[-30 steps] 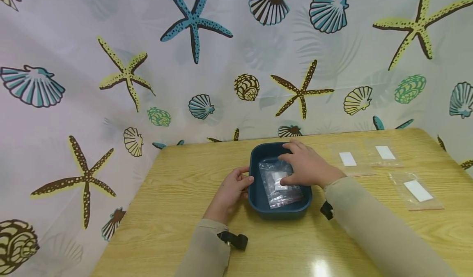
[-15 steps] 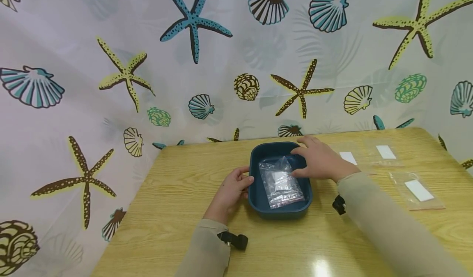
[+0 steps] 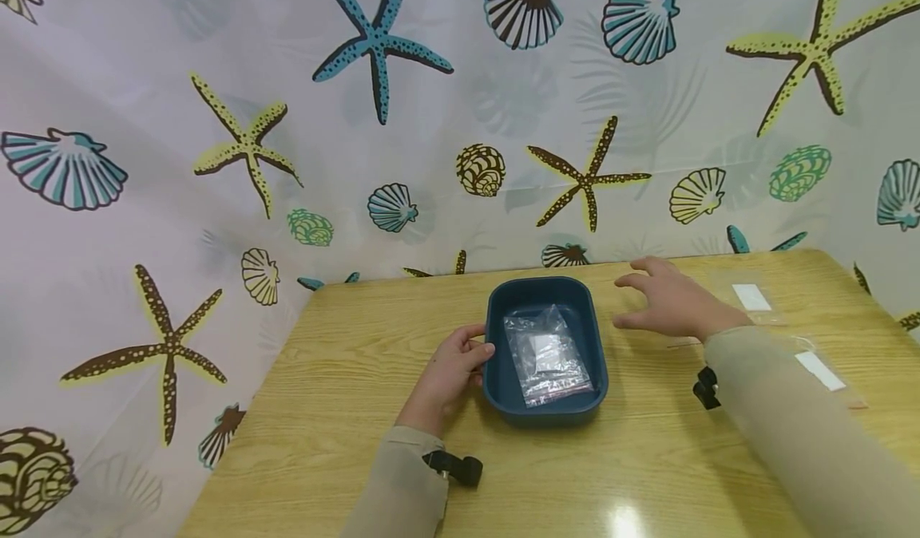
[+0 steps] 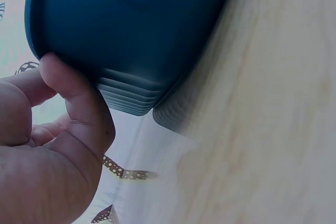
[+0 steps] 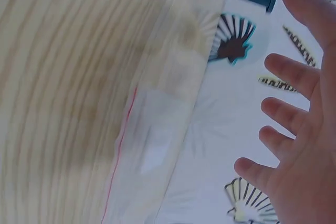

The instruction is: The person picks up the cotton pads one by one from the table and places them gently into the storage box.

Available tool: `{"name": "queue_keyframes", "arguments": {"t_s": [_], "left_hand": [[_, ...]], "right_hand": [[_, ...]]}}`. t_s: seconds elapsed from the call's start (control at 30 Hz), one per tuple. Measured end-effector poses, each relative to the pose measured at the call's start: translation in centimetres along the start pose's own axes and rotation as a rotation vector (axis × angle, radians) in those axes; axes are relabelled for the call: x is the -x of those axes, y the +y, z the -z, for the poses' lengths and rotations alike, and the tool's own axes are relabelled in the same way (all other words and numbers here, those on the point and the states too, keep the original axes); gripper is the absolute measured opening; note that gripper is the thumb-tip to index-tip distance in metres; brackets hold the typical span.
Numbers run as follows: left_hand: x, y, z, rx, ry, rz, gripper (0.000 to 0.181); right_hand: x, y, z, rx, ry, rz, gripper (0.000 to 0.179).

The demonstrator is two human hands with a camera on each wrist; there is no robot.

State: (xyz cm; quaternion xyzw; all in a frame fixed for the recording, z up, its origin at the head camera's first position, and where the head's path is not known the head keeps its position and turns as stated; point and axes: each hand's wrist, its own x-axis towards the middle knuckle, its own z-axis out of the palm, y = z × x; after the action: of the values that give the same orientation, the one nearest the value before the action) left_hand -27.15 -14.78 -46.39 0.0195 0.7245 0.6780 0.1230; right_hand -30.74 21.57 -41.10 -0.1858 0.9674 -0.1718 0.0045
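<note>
A dark blue plastic tub (image 3: pixel 546 420) stands on the wooden table, holding clear zip bags (image 3: pixel 549 358) with a white piece inside. At the tub's left side, my left hand (image 3: pixel 449 366) grips it near the rim; in the left wrist view the bent thumb (image 4: pixel 76 95) presses at the rim's edge. My right hand (image 3: pixel 676 302) is held over the table to the right of the tub, fingers spread, nothing in it. Below that hand lies a flat zip bag (image 5: pixel 149 150) with a red seal line and a white piece, mostly hidden by the hand in the head view.
Two more zip bags with white pieces lie to the right: one near the back edge (image 3: pixel 751 297), another zip bag (image 3: pixel 819 370) partly behind the right sleeve. A patterned curtain (image 3: pixel 431 139) with starfish and shells hangs behind the table (image 3: pixel 345 386).
My right hand has come out of the tub and moved right, over the nearest bag on the table. The bags in the tub lie uncovered. My left hand has stayed at the tub.
</note>
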Motion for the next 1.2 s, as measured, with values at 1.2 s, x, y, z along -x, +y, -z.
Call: {"name": "queue_keyframes", "arguments": {"t_s": [1.2], "left_hand": [[0.4,0.0,0.2,0.037,-0.031,-0.001,0.042]], "right_hand": [[2.2,7.9,-0.5,0.035,-0.183,-0.215,0.081]]}}
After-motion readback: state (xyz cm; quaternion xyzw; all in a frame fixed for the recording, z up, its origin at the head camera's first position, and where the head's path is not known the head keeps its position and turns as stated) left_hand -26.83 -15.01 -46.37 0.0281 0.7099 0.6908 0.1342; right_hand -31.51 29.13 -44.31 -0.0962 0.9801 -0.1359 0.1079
